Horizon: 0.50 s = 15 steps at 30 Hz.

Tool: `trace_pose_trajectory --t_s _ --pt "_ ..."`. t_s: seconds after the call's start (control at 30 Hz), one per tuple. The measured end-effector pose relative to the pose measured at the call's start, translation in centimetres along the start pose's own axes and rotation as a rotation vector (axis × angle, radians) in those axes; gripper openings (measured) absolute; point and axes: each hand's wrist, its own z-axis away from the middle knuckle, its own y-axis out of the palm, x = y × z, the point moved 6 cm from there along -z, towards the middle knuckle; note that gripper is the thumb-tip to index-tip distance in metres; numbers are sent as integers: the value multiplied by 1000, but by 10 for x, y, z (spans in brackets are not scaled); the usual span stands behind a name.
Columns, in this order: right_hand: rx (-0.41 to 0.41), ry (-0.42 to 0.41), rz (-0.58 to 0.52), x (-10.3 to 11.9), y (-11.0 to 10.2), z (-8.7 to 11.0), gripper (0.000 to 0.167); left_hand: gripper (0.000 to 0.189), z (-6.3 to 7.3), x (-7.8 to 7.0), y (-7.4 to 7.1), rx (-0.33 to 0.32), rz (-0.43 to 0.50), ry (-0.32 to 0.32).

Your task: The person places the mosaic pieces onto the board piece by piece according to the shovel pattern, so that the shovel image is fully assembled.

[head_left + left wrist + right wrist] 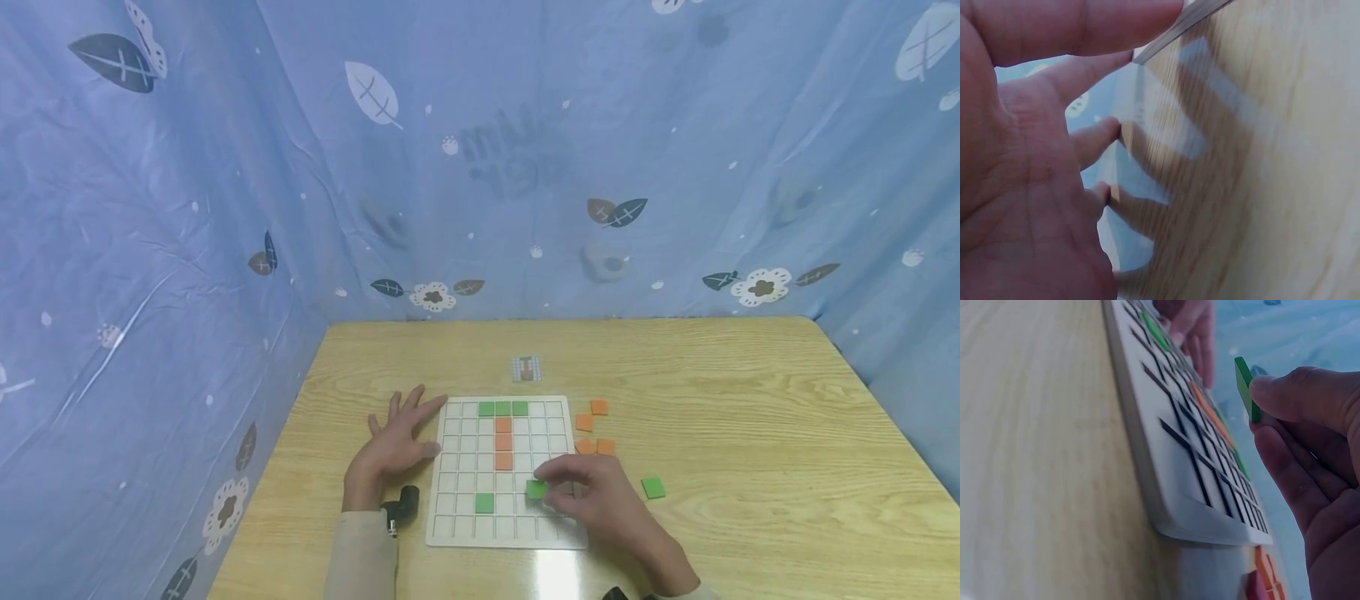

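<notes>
Head camera view: a right hand [600, 493] pinches a green tile [536, 490] between thumb and fingertips above the 4 o'clock part of a white gridded board [468, 462]. Seen from the right wrist, the tile is clear of the board's surface, the thumb pressed to one face. At the board's 9-to-10 o'clock side, a left hand [393, 450] lies with fingers spread, gripping nothing, thumb and index fingertip at the rim.

On the grid, three green tiles [503, 408] line the 12 o'clock row, three orange tiles [503, 442] run below the middle one, and a lone green tile [484, 503] sits toward 7 o'clock. Off the board lie four loose orange tiles [598, 407] at 2 o'clock, another green tile [653, 487] at 3 o'clock and a small card [527, 369] beyond 12 o'clock, its print too small to read.

The right hand hides several cells. A red shape [1256, 587] at the right wrist view's 5 o'clock edge is cut off and unclear.
</notes>
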Motion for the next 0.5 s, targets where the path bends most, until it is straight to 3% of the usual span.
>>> trace_pose_trajectory --t_s 0.5 --pt "81 74 -69 0 24 5 24 83 0 -1 -1 -1 -4 6"
